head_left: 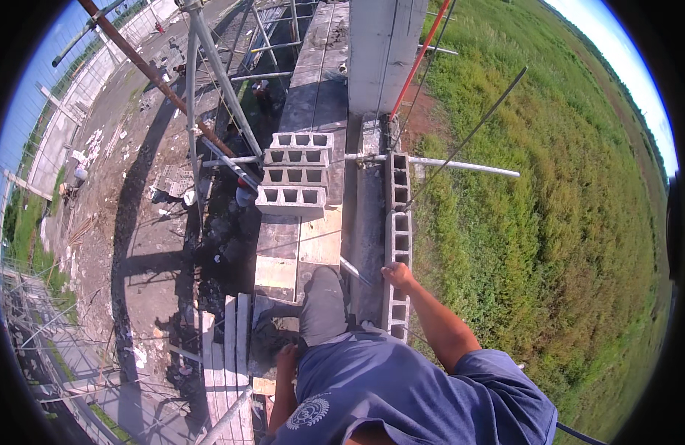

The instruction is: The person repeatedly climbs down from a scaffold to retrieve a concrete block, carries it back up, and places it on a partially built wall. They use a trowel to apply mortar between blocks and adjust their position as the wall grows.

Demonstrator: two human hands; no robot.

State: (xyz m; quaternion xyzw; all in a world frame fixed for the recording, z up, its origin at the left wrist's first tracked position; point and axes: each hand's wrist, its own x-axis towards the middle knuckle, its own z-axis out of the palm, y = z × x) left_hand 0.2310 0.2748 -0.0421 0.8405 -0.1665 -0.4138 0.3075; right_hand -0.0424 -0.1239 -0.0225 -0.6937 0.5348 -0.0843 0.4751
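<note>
A row of hollow concrete blocks (pixel 400 230) runs away from me along the outer edge, with its cells facing up. My right hand (pixel 399 276) is at the top of this row, its fingers curled closed; anything inside them is too small or hidden to name. Low beside my thigh hangs my left hand (pixel 287 357), its fingers mostly out of sight. Ahead on the plank platform (pixel 277 241) stands a stack of grey hollow blocks (pixel 290 194), several of them lined up one behind another.
A concrete column (pixel 383 55) rises beyond the block row. Scaffold pipes (pixel 222 81) stand on the left, and one pipe (pixel 468 167) juts out over the grass (pixel 520 245). Long boards (pixel 227 363) lie at my lower left. The rubble-strewn ground (pixel 153 274) is far below.
</note>
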